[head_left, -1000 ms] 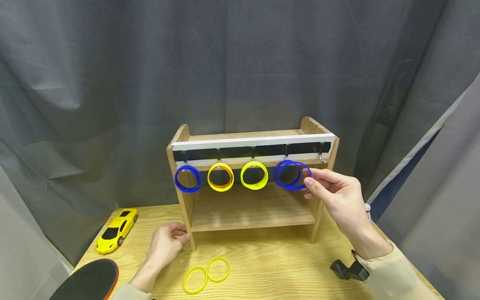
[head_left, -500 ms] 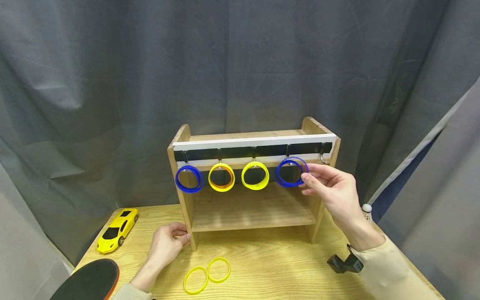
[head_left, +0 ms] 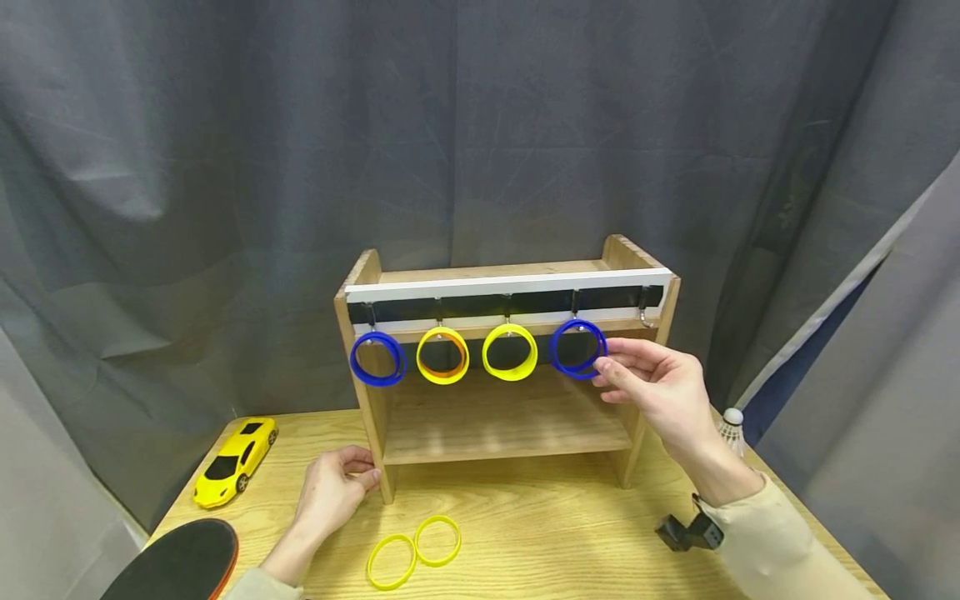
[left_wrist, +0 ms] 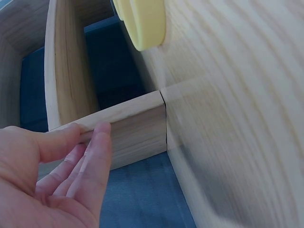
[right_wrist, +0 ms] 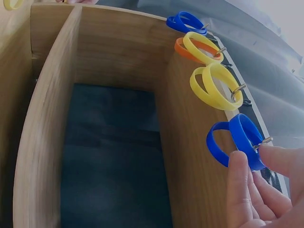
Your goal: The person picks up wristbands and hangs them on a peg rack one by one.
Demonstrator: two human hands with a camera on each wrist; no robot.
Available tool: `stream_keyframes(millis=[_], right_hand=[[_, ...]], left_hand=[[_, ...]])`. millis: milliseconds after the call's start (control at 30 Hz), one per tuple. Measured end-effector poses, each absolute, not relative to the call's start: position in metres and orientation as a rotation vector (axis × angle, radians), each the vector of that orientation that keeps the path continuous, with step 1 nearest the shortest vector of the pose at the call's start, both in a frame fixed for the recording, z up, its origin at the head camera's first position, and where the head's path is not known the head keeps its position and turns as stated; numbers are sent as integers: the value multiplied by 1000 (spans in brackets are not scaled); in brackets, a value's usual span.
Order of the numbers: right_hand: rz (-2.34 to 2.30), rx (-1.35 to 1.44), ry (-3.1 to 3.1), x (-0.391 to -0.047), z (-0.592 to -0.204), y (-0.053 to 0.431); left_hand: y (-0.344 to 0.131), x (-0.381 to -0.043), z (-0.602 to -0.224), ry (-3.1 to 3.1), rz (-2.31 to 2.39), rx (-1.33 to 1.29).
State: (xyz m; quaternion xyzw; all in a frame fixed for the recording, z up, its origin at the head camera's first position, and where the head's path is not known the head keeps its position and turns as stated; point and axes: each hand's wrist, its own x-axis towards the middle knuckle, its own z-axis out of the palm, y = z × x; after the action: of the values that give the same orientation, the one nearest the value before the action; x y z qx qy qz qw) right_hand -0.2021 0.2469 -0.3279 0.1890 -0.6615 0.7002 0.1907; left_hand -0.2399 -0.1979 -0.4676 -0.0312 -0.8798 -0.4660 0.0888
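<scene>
A wooden shelf [head_left: 502,425] carries a row of metal hooks along its front. Two blue wristbands [right_wrist: 241,137] hang at the fourth hook from the left, and my right hand [head_left: 667,392] pinches the front one by its right side. My left hand [head_left: 330,492] grips the edge of the shelf's left side panel [left_wrist: 135,114] between thumb and fingers, low near the table. Further left hang yellow bands [head_left: 486,354], a yellow band with an orange band [right_wrist: 183,51], and blue bands [head_left: 354,360]. A rightmost hook [head_left: 645,319] carries no band.
Two yellow wristbands [head_left: 386,587] lie on the wooden table before the shelf, nearer my left hand. A yellow toy car [head_left: 236,462] and a black disc with a red edge [head_left: 172,562] are at the left. Behind my right wrist stands a shuttlecock [head_left: 732,429].
My right hand has shifted slightly left. The front blue band went up over the hook's height, then down, and now hangs almost in line with the other. My left hand stays put.
</scene>
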Motion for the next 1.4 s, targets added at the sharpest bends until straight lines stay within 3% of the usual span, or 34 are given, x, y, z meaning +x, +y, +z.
stream_keyframes(millis=[533, 967, 1400], right_hand=[[2013, 487, -1928, -197, -333, 247], [2002, 427, -2237, -194, -387, 213], [1605, 903, -2689, -200, -451, 148]], left_hand=[[-198, -240, -468, -2622, -1365, -80], [-198, -239, -468, -2607, -1393, -97], [-198, -239, -468, -2610, -1380, -98]])
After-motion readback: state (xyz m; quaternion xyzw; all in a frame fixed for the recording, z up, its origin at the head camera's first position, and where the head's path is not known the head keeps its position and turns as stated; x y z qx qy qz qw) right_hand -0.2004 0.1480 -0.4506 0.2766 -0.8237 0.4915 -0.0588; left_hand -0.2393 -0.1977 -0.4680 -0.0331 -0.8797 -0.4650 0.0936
